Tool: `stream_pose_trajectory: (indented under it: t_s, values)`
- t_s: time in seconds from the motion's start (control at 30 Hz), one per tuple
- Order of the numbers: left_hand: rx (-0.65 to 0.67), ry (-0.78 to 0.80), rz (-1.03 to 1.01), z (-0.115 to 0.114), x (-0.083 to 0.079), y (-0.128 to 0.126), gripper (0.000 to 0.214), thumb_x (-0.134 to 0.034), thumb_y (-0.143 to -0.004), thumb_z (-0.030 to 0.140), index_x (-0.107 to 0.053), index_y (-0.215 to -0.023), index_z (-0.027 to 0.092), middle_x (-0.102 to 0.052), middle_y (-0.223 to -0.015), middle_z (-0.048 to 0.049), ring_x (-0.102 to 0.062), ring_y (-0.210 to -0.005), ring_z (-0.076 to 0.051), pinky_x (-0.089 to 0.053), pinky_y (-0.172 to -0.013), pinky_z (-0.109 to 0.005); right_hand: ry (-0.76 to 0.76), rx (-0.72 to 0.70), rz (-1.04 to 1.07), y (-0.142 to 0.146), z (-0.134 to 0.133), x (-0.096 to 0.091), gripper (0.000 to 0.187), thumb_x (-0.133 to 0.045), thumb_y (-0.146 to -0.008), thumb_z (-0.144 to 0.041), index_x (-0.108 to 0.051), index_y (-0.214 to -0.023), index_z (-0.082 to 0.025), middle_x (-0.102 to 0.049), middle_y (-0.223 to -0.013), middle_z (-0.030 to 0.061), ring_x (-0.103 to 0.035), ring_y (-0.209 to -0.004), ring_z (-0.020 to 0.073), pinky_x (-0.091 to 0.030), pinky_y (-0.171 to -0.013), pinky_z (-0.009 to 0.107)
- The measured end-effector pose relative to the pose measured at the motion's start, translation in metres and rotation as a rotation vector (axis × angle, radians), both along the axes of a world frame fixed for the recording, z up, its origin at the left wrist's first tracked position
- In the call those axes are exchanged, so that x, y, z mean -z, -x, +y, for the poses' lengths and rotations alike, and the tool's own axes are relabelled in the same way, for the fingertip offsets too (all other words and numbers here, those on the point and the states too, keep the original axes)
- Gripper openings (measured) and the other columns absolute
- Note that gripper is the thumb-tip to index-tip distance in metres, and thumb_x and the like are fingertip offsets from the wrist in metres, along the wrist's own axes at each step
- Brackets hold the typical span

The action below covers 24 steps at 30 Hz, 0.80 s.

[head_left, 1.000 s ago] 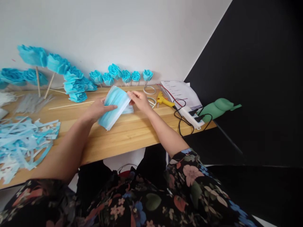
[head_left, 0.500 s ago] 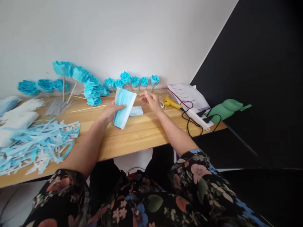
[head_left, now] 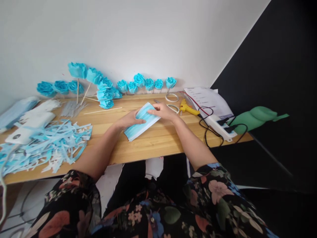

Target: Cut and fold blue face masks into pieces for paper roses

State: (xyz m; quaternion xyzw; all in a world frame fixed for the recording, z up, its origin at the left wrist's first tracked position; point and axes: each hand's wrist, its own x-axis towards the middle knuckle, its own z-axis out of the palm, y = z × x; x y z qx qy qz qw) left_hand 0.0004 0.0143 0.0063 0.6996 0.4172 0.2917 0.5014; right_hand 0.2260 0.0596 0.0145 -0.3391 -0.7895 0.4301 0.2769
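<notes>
A pale blue sheet with white edges, like a face mask without ear loops (head_left: 141, 127), is held tilted just above the table between both hands. My left hand (head_left: 131, 119) grips its left side, thumb on top and fingers underneath. My right hand (head_left: 163, 111) is closed on the upper right corner, thumb lying on the face of the sheet. The scissors (head_left: 172, 107) lie just beyond my right hand, their handles showing and the blades largely hidden. Between the hands and the wall stand several blue flowers on sticks (head_left: 139, 80).
Cut blue and white strips (head_left: 59, 142) are heaped on the left, near a white device with a cable (head_left: 22, 134) and a stack of blue sheets (head_left: 18, 110). To the right lie a yellow glue gun (head_left: 189, 107), a power strip (head_left: 223, 128), papers (head_left: 205, 99) and a green object (head_left: 257, 117).
My right hand has come in from the right and taken hold of the mask's upper corner. The mask has tilted lower and to the right. The view has shifted left.
</notes>
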Motion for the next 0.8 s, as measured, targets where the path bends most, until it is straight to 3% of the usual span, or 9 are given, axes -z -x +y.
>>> stream_pose_trajectory:
  t_s: [0.17,0.3,0.4,0.47,0.53,0.6,0.7,0.73,0.8]
  values:
    - [0.014,-0.166,0.142,0.002,-0.004,0.001,0.089,-0.07,-0.078,0.063,-0.051,-0.149,0.013,-0.062,-0.146,-0.0149,-0.06,-0.128,-0.036,-0.047,-0.109,-0.047,-0.181,0.211,0.03,0.003,0.008,0.009,0.038,-0.065,-0.082,-0.051,-0.064,-0.07,-0.015,-0.05,-0.064,-0.0031,-0.045,-0.065,0.0113,-0.032,-0.06,0.025]
    - [-0.228,-0.384,0.334,-0.007,-0.037,0.007,0.073,-0.057,-0.093,0.053,-0.045,-0.155,0.016,-0.055,-0.153,-0.0161,-0.055,-0.137,-0.036,-0.042,-0.115,-0.049,-0.079,0.496,0.381,-0.002,0.023,0.014,0.036,-0.071,-0.078,-0.053,-0.062,-0.072,-0.019,-0.053,-0.063,-0.004,-0.05,-0.064,0.0126,-0.041,-0.061,0.026]
    - [-0.301,-0.626,0.405,-0.046,-0.084,0.004,0.065,-0.06,-0.096,0.043,-0.046,-0.156,0.022,-0.055,-0.154,-0.0122,-0.048,-0.144,-0.035,-0.035,-0.12,-0.054,0.14,0.459,0.727,-0.005,0.032,0.014,0.042,-0.079,-0.07,-0.058,-0.066,-0.084,-0.021,-0.068,-0.078,-0.0016,-0.064,-0.074,0.0161,-0.054,-0.074,0.031]
    - [-0.162,-0.705,0.335,-0.089,-0.112,-0.002,0.059,-0.058,-0.099,0.042,-0.047,-0.155,0.027,-0.053,-0.157,-0.0087,-0.047,-0.146,-0.031,-0.035,-0.122,-0.051,0.248,0.4,0.827,-0.006,0.033,0.014,0.046,-0.084,-0.065,-0.057,-0.069,-0.091,-0.023,-0.074,-0.09,0.0009,-0.07,-0.083,0.0188,-0.058,-0.083,0.034]
    - [0.096,-0.67,0.22,-0.135,-0.124,-0.009,0.055,-0.055,-0.102,0.043,-0.047,-0.154,0.031,-0.056,-0.155,-0.0073,-0.052,-0.142,-0.027,-0.041,-0.12,-0.047,0.31,0.373,0.85,-0.005,0.032,0.015,0.046,-0.087,-0.063,-0.055,-0.07,-0.092,-0.024,-0.076,-0.095,0.0026,-0.072,-0.087,0.0204,-0.059,-0.082,0.035]
    - [0.411,-0.541,0.102,-0.174,-0.111,-0.014,0.058,-0.055,-0.101,0.046,-0.046,-0.156,0.031,-0.06,-0.151,-0.0092,-0.058,-0.137,-0.026,-0.047,-0.114,-0.041,0.355,0.369,0.864,-0.005,0.031,0.015,0.042,-0.088,-0.063,-0.051,-0.068,-0.09,-0.025,-0.076,-0.094,0.0021,-0.071,-0.083,0.0189,-0.06,-0.073,0.032]
    - [0.742,-0.21,-0.059,-0.206,-0.049,-0.011,0.065,-0.055,-0.099,0.055,-0.043,-0.158,0.03,-0.059,-0.151,-0.0097,-0.058,-0.137,-0.025,-0.048,-0.112,-0.034,0.449,0.387,0.927,-0.008,0.029,0.013,0.036,-0.089,-0.065,-0.039,-0.067,-0.09,-0.026,-0.071,-0.079,-0.0038,-0.059,-0.059,0.0093,-0.047,-0.048,0.019]
    - [0.749,-0.102,-0.073,-0.21,-0.022,-0.008,0.064,-0.052,-0.099,0.057,-0.045,-0.157,0.03,-0.059,-0.151,-0.0091,-0.058,-0.138,-0.025,-0.047,-0.114,-0.034,0.483,0.397,0.944,-0.009,0.028,0.011,0.033,-0.088,-0.066,-0.036,-0.066,-0.09,-0.027,-0.066,-0.072,-0.0063,-0.05,-0.05,0.006,-0.037,-0.041,0.016]
    - [0.544,0.052,0.035,-0.208,0.031,0.001,0.062,-0.046,-0.1,0.061,-0.051,-0.153,0.029,-0.058,-0.153,-0.0098,-0.054,-0.141,-0.029,-0.04,-0.12,-0.042,0.543,0.383,0.959,-0.009,0.024,0.005,0.027,-0.085,-0.071,-0.032,-0.066,-0.089,-0.026,-0.056,-0.062,-0.009,-0.035,-0.042,0.0027,-0.025,-0.036,0.013]
